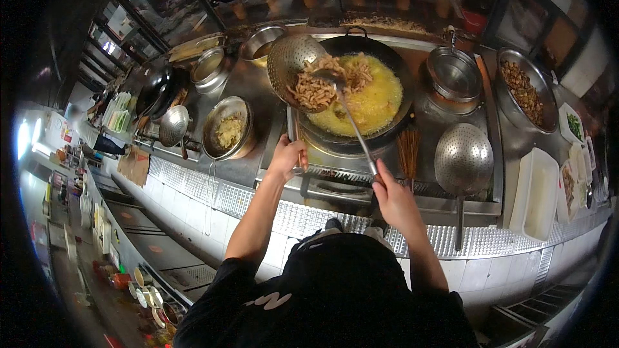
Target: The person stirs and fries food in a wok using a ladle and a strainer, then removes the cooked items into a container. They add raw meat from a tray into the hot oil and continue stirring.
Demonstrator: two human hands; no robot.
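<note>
My left hand (pixel 287 156) grips the handle of a large perforated strainer ladle (pixel 292 55), tilted over the left side of a black wok (pixel 407 75). Strips of browned meat (pixel 314 91) lie in the strainer's lower part. In my right hand (pixel 394 198) is the long handle of a metal wok ladle (pixel 330 76), whose bowl rests among the meat at the strainer's edge. Bubbling yellow oil (pixel 375 101) fills the wok, and more meat strips (pixel 359 77) show at its upper left, close to the strainer.
Left of the wok stands a strainer with minced garlic-like food (pixel 229 130). A bamboo brush (pixel 408 154) and a second perforated ladle (pixel 464 159) lie on the right. Beyond are a metal bowl of browned pieces (pixel 522 92) and a white plastic tub (pixel 534 193). A person (pixel 92 130) stands far left.
</note>
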